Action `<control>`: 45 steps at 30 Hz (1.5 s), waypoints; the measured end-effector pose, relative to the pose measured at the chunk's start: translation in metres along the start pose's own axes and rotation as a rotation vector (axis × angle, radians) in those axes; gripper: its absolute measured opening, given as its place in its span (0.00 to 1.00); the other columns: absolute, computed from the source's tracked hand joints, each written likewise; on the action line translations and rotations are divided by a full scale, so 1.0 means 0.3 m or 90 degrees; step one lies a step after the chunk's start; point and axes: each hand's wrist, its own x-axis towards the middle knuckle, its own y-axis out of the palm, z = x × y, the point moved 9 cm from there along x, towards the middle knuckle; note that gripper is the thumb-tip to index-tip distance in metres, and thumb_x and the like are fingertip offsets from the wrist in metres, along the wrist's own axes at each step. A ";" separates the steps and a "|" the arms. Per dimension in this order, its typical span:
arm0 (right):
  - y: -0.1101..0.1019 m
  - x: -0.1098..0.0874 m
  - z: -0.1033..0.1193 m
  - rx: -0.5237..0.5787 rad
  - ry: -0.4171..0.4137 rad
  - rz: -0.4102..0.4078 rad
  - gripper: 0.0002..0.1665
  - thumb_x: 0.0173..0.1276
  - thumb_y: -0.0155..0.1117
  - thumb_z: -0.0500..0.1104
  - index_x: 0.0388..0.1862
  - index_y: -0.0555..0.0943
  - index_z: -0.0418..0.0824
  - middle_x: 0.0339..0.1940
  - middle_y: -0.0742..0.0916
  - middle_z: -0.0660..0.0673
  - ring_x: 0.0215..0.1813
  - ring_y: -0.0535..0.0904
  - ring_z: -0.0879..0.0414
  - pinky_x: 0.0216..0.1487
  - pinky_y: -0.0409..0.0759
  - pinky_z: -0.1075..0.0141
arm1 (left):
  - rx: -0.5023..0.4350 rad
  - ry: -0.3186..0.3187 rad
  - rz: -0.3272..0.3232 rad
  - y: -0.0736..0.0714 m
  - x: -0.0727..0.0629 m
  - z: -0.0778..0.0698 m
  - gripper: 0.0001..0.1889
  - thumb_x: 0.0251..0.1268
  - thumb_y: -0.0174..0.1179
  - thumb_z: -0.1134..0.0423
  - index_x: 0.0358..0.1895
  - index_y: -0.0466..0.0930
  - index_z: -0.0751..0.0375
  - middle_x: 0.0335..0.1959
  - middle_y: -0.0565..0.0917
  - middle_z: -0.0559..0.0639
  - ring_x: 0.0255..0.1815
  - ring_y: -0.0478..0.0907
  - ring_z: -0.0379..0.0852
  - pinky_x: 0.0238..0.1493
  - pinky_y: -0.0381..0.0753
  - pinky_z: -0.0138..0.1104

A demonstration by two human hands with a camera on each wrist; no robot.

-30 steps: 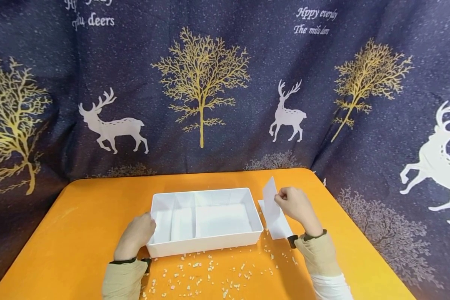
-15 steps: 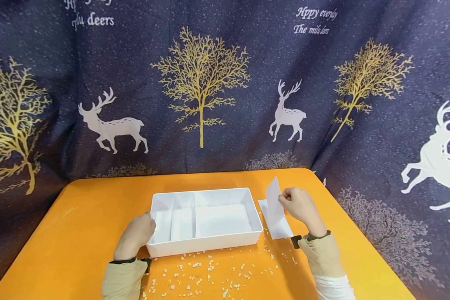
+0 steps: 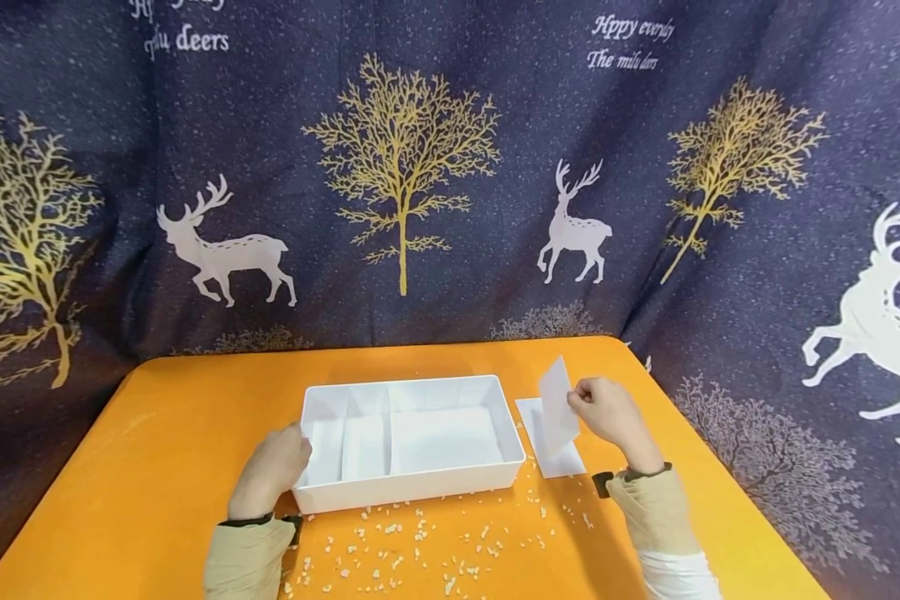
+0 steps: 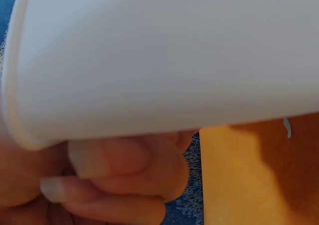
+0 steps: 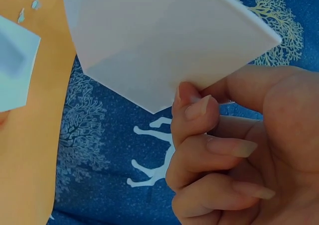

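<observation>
A white plastic organizer box [image 3: 412, 487] with inner dividers stands mid-table. My left hand [image 3: 270, 467] grips its left end; in the left wrist view its curled fingers [image 4: 139, 158] lie against the box wall. To the right of the box, my right hand [image 3: 603, 408] pinches a thin white rectangular panel [image 3: 557, 404] by its edge, thumb against index finger, and holds it upright. A second white panel [image 3: 566, 465] lies flat on the table, partly hidden behind the held one. The right wrist view shows the held panel [image 5: 149, 46] above the curled fingers [image 5: 199, 158].
Small pale crumbs [image 3: 393, 529] are scattered over the orange table [image 3: 157, 467], mostly in front of the box and around its right corner. A dark blue curtain [image 3: 457, 292] with trees and deer hangs behind the table and along its sides.
My right hand has moved slightly right with the upright panel, uncovering more of the flat panel. The left hand and the box have stayed put.
</observation>
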 end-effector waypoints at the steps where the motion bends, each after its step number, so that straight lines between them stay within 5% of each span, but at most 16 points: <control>1: 0.000 0.000 -0.004 0.000 0.001 0.001 0.21 0.69 0.52 0.38 0.15 0.62 0.45 0.12 0.61 0.52 0.17 0.56 0.59 0.23 0.57 0.67 | -0.001 0.000 0.000 0.000 0.000 0.000 0.20 0.73 0.44 0.67 0.59 0.66 0.82 0.45 0.79 0.72 0.35 0.76 0.53 0.37 0.79 0.45; 21: -0.010 -0.014 -0.053 -0.013 -0.002 0.006 0.18 0.70 0.52 0.39 0.17 0.69 0.42 0.13 0.63 0.52 0.18 0.56 0.59 0.24 0.57 0.67 | -0.005 -0.014 0.008 0.005 0.000 0.002 0.21 0.73 0.44 0.67 0.60 0.65 0.82 0.47 0.78 0.73 0.37 0.77 0.55 0.42 0.81 0.49; 31: -0.007 -0.008 -0.099 -0.002 0.002 0.017 0.15 0.71 0.53 0.39 0.22 0.74 0.40 0.13 0.66 0.52 0.17 0.59 0.59 0.23 0.59 0.67 | 0.002 -0.010 0.008 0.003 -0.003 -0.004 0.20 0.73 0.44 0.67 0.59 0.66 0.82 0.42 0.79 0.69 0.34 0.75 0.52 0.34 0.76 0.40; 45: -0.012 -0.004 -0.156 -0.003 0.008 0.015 0.15 0.71 0.53 0.40 0.23 0.76 0.41 0.13 0.67 0.53 0.17 0.59 0.59 0.22 0.59 0.66 | -0.009 -0.018 0.011 0.004 -0.006 -0.002 0.21 0.73 0.44 0.67 0.61 0.64 0.81 0.46 0.78 0.72 0.36 0.76 0.54 0.40 0.80 0.46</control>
